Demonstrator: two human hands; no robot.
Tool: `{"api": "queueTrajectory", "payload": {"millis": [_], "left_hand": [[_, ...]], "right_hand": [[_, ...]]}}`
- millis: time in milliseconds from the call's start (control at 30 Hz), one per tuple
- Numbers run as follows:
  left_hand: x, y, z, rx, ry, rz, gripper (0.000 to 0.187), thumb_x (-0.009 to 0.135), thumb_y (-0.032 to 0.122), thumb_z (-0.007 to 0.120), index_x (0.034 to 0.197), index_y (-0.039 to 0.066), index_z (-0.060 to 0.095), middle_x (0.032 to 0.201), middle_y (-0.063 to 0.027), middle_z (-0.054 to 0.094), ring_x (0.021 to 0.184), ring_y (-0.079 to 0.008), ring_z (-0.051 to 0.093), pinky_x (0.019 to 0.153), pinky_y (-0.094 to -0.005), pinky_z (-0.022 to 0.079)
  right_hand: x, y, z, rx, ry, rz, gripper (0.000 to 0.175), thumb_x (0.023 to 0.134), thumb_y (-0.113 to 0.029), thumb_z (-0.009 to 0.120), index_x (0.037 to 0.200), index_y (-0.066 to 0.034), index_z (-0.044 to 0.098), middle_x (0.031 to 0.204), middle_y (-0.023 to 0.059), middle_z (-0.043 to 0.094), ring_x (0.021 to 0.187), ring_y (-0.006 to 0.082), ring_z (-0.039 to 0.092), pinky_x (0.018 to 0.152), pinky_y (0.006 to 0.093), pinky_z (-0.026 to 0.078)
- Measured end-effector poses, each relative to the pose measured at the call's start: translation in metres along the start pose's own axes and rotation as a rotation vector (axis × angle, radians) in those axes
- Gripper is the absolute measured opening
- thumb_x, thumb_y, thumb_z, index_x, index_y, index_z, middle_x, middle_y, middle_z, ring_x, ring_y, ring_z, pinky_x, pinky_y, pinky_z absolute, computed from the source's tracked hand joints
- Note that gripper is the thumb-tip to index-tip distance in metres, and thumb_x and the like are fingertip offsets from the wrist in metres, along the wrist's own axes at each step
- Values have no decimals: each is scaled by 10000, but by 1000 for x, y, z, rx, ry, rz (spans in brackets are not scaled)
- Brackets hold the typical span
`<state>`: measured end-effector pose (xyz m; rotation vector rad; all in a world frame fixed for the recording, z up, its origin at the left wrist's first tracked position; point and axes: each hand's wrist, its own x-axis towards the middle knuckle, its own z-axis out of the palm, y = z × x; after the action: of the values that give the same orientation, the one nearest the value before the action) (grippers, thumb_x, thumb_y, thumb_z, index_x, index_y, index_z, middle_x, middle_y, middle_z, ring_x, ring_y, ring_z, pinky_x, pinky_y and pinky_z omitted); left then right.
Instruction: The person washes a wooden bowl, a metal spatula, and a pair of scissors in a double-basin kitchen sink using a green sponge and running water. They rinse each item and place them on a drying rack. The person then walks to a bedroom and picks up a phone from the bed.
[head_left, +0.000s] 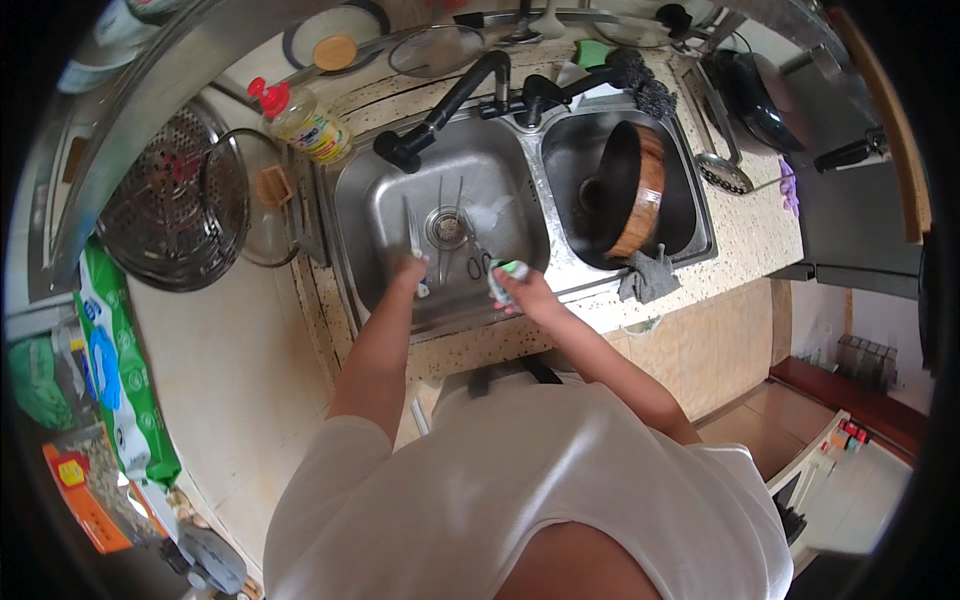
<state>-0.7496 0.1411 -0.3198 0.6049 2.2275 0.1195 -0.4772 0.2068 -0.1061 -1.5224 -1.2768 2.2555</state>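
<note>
My left hand (410, 271) is closed around the handle of a knife (413, 225), whose blade points away from me over the left sink basin (375, 202). In my right hand (521, 289) is a wet, crumpled sponge or cloth (504, 279) with green on it, held near the basin's front right corner. Scissors (478, 262) with dark handle loops lie in the basin beside that hand. Thin chopsticks or rods (440, 251) lie across the drain strainer (448, 226). A black faucet (450, 101) reaches over the basin's back left.
A pan with a wood-patterned outside (641, 191) leans in the right basin. A grey cloth (649, 276) hangs over its front edge. A dish soap bottle (311, 127) and steamer pot (176, 202) stand left; a slotted ladle (724, 174) lies right. A green sponge (592, 52) is behind the sinks.
</note>
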Motion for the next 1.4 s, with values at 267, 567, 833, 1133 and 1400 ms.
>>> {"api": "queueTrajectory", "payload": {"millis": [267, 567, 833, 1133, 1400], "left_hand": [[-20, 11, 24, 253, 460, 115, 271, 817, 213, 580, 938, -26, 621, 1041, -201, 647, 1030, -320, 618, 872, -417, 492], [-17, 110, 133, 112, 283, 107, 347, 771, 241, 657, 987, -31, 649, 1069, -253, 624, 1039, -318, 614, 881, -391, 491], [-35, 112, 96, 356, 28, 250, 334, 809, 275, 517, 994, 52, 683, 1122, -117, 648, 1097, -269, 595, 898, -352, 482], [-31, 126, 90, 458, -188, 187, 327, 804, 273, 557, 1031, 82, 695, 1098, -102, 663, 1055, -240, 616, 860, -370, 483], [-15, 83, 108, -718, -750, 87, 205, 914, 284, 522, 977, 106, 601, 773, -12, 552, 633, -132, 482, 558, -313, 456]], "right_hand": [[-40, -13, -49, 134, 142, -33, 349, 913, -352, 609, 1078, -46, 573, 835, 60, 659, 667, 128, 627, 558, 234, 454], [-54, -7, -58, 200, 174, -31, 400, 903, -358, 624, 1110, -20, 568, 867, 38, 648, 705, 122, 619, 567, 235, 443], [-52, 4, -67, 203, 154, -49, 430, 885, -416, 628, 1084, -36, 596, 889, 55, 677, 711, 122, 637, 609, 251, 468], [-51, 1, -65, 161, 157, 20, 459, 892, -404, 624, 1120, -12, 553, 880, 42, 638, 710, 122, 615, 570, 233, 441], [-46, -2, -64, -247, 97, -27, 502, 855, -432, 644, 1047, 28, 588, 809, 135, 660, 673, 202, 655, 607, 333, 524]]}}
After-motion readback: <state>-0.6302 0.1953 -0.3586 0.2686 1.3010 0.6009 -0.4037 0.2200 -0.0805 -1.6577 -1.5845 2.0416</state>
